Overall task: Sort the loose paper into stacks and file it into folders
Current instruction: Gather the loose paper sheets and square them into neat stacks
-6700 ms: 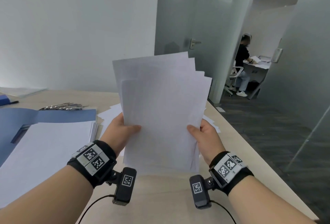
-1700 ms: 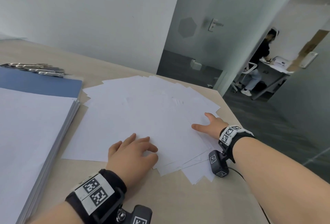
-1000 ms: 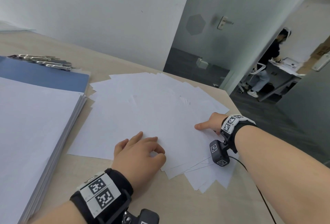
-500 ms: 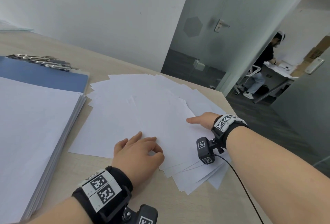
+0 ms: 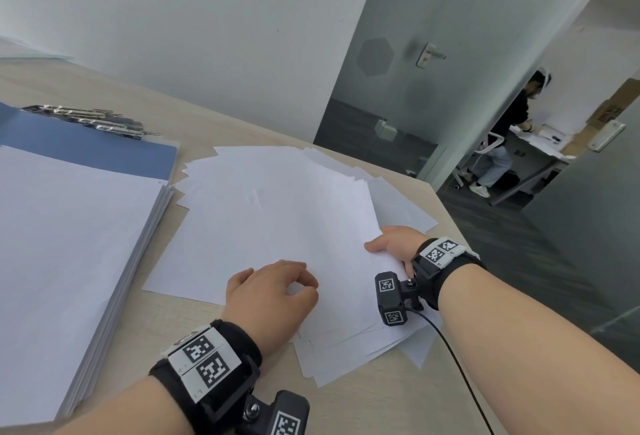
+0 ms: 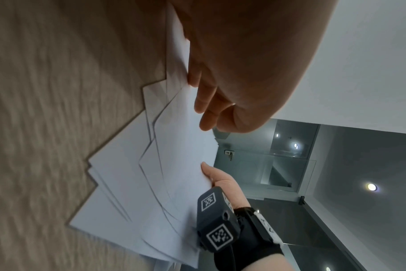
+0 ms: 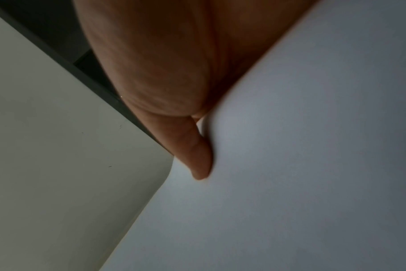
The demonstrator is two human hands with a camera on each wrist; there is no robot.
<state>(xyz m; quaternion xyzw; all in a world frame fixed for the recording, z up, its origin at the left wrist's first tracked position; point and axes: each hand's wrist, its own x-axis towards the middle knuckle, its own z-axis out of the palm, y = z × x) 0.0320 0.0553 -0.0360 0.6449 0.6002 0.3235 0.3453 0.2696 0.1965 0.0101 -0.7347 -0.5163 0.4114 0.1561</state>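
Loose white sheets point(image 5: 277, 206) lie fanned across the middle of the wooden desk point(image 5: 374, 403). My left hand point(image 5: 273, 287) rests on their near edge with fingers loosely curled and fingertips on the paper point(image 6: 174, 165). My right hand point(image 5: 391, 242) grips the right edge of the upper sheets, thumb on top and fingers hidden beneath. The right wrist view shows that thumb point(image 7: 195, 155) pressed on a lifted sheet point(image 7: 313, 165). To the left, a thick squared stack point(image 5: 69, 244) sits on an open blue folder point(image 5: 93, 150).
Several metal binder clips point(image 5: 90, 119) lie behind the folder. The desk's corner point(image 5: 433, 188) is just right of the sheets, with dark floor beyond. A glass door point(image 5: 426, 56) stands behind, and a person point(image 5: 509, 143) sits at a far desk.
I laid down the sheets I held upright and spread them. In the last second my right hand slid left along the pile's right edge and took hold of it; the left hand stayed put.
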